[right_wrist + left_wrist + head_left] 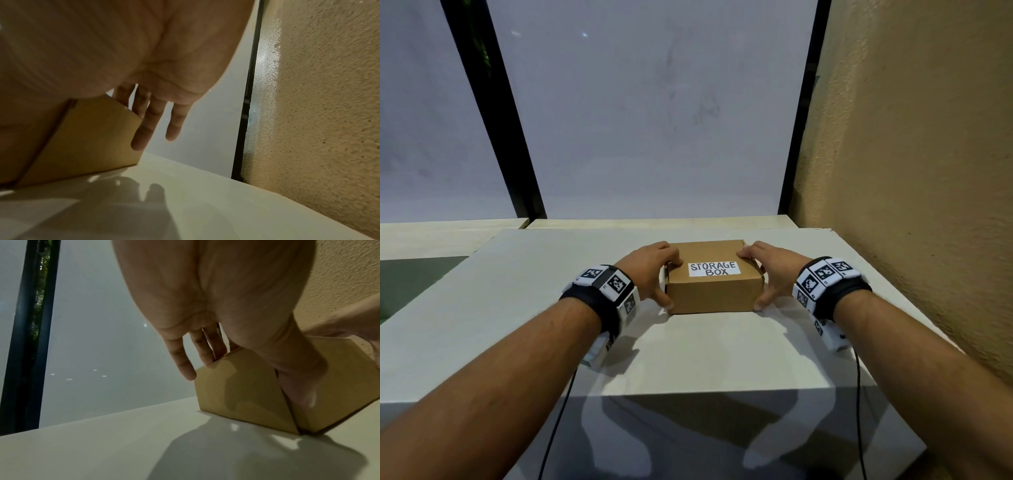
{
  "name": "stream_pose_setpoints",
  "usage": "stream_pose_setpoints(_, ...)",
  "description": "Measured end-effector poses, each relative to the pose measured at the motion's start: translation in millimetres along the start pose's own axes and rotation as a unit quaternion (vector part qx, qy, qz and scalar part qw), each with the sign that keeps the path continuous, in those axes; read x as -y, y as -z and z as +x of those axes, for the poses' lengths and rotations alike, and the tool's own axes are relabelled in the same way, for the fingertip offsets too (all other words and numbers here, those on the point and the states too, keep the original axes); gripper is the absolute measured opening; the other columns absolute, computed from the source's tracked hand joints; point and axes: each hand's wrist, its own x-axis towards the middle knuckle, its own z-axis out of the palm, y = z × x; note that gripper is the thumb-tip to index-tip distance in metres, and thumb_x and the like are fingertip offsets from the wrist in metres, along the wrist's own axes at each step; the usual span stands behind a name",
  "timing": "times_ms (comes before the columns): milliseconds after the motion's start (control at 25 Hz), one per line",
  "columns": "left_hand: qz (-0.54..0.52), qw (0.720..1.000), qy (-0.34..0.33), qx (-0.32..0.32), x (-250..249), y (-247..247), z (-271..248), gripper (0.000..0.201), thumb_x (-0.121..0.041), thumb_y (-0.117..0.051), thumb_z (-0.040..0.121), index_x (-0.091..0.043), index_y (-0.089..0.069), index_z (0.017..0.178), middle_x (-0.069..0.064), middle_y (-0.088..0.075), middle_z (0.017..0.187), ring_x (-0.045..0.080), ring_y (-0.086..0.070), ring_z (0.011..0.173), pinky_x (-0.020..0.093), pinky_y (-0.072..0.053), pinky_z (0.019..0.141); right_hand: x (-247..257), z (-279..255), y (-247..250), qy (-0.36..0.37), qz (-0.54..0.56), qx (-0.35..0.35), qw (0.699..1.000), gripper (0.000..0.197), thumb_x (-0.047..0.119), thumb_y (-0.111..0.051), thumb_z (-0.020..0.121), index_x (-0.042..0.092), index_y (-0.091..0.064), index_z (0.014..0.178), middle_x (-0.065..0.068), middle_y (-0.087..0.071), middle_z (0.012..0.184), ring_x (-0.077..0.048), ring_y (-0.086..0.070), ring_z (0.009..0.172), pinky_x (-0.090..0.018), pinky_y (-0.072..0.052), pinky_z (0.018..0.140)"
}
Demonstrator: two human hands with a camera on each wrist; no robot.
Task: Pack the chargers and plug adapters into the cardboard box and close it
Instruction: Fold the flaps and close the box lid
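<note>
**Closed box held at both ends; contents not visible**

Cardboard box [714, 277] sits at frame centre on the white table [517, 308], lid down, white label [714, 269] reading "STORAGE BOX" on top. Chargers and plug adapters: none visible in any view; the interior is hidden by the closed lid.

Left hand [650, 270] at the box's left end: fingers over the top edge, thumb down at the near lower corner. In the left wrist view the thumb [296, 369] lies along the box corner; fingertips are hidden behind the box's upper edge. Grip clamped on the box.

Right hand [768, 272] mirrors this at the right end, also clamped on the box. In the right wrist view two fingers [144, 129] hang past the far corner; the thumb is cut off by the palm.

Textured wall [911, 171] at frame right; frosted pane behind.
</note>
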Motion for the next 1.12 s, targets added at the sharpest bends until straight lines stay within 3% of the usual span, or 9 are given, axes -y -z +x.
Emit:
stream_pose_setpoints(120, 0.008, 1.0, 0.004, -0.006, -1, 0, 0, 0.084, -0.037, -0.092, 0.053, -0.021, -0.053, 0.126, -0.001, -0.053, 0.124, 0.021, -0.053, 0.111, 0.037, -0.046, 0.097, 1, 3, 1, -0.003, -0.024, -0.005, 1.0, 0.112, 0.043, -0.091, 0.047, 0.028, -0.032, 0.141, 0.006, -0.045, 0.129, -0.017, -0.052, 0.113, -0.037, -0.045, 0.099)
stream_pose_setpoints(280, 0.013, 1.0, 0.008, -0.008, -2, 1, -1, 0.083, -0.037, -0.092, 0.053, -0.022, -0.054, 0.125, -0.002, -0.054, 0.123, 0.022, -0.054, 0.109, 0.036, -0.047, 0.093, 3, 3, 4, 0.002, -0.055, -0.008, 0.998, 0.107, 0.049, -0.089, 0.048, 0.028, -0.036, 0.139, 0.006, -0.048, 0.125, -0.017, -0.053, 0.111, -0.04, -0.048, 0.095)
stream_pose_setpoints(440, -0.005, 1.0, 0.012, -0.002, -2, 4, -2, 0.084, -0.033, -0.092, 0.054, -0.02, -0.055, 0.128, -0.002, -0.055, 0.125, 0.021, -0.054, 0.113, 0.035, -0.045, 0.097, 5, -2, 6, 0.008, -0.042, -0.013, 0.999, 0.103, 0.048, -0.089, 0.05, 0.026, -0.041, 0.138, 0.005, -0.05, 0.121, -0.016, -0.056, 0.104, -0.036, -0.048, 0.093)
stream_pose_setpoints(680, -0.033, 0.999, 0.026, 0.021, -4, 11, -6, 0.087, -0.024, -0.092, 0.057, -0.019, -0.053, 0.134, -0.005, -0.053, 0.138, 0.018, -0.048, 0.127, 0.029, -0.035, 0.104, 8, -12, 4, 0.01, -0.028, -0.025, 0.999, 0.102, 0.042, -0.09, 0.051, 0.02, -0.042, 0.138, 0.001, -0.048, 0.121, -0.018, -0.051, 0.111, -0.028, -0.041, 0.095)
stream_pose_setpoints(840, -0.033, 0.999, 0.028, 0.029, -11, 13, -6, 0.088, -0.021, -0.091, 0.059, -0.019, -0.051, 0.137, -0.005, -0.051, 0.142, 0.018, -0.046, 0.129, 0.03, -0.035, 0.105, 11, -18, 6, 0.0, -0.034, -0.021, 0.999, 0.1, 0.04, -0.09, 0.053, 0.019, -0.042, 0.138, 0.0, -0.047, 0.12, -0.018, -0.049, 0.11, -0.026, -0.039, 0.093)
stream_pose_setpoints(1120, -0.034, 0.998, 0.033, 0.039, -13, 16, -12, 0.085, -0.028, -0.087, 0.067, -0.022, -0.046, 0.142, -0.007, -0.045, 0.148, 0.017, -0.041, 0.135, 0.031, -0.031, 0.109, 11, -20, 4, -0.018, -0.029, 0.001, 0.999, 0.104, 0.037, -0.088, 0.059, 0.021, -0.032, 0.144, -0.001, -0.042, 0.133, -0.022, -0.046, 0.124, -0.034, -0.037, 0.106)
